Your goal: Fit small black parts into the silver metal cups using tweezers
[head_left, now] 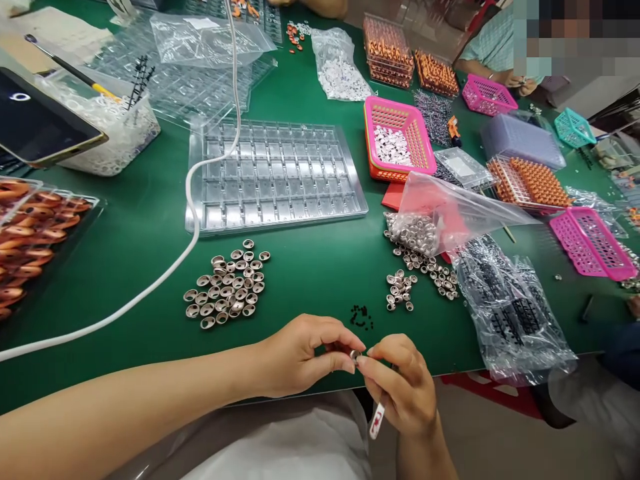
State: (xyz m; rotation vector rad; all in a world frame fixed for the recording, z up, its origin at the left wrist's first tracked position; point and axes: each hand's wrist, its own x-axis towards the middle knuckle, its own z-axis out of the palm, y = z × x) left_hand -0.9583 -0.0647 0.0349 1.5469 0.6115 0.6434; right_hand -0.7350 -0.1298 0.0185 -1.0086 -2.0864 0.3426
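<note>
At the table's front edge my left hand (pixel 315 353) pinches a small silvery metal cap (pixel 355 355) between thumb and fingertips. My right hand (pixel 403 380) is closed, its fingertips meeting the cap from the right. A slim tool with a white, red-marked end (pixel 378 419) sticks out below the right palm; its tip is hidden by the fingers. Just beyond the hands lie tiny black pieces (pixel 361 317). A spread of similar metal caps (pixel 227 283) sits to the left, and a smaller cluster of caps (pixel 400 290) to the right.
A clear compartment tray (pixel 275 177) lies behind, crossed by a white cable (pixel 190 193). At right are a pink basket (pixel 400 137) of white parts, a bag of metal caps (pixel 415 230) and a bag of black parts (pixel 515 313). A phone (pixel 45 113) stands left; another person (pixel 493 50) sits opposite.
</note>
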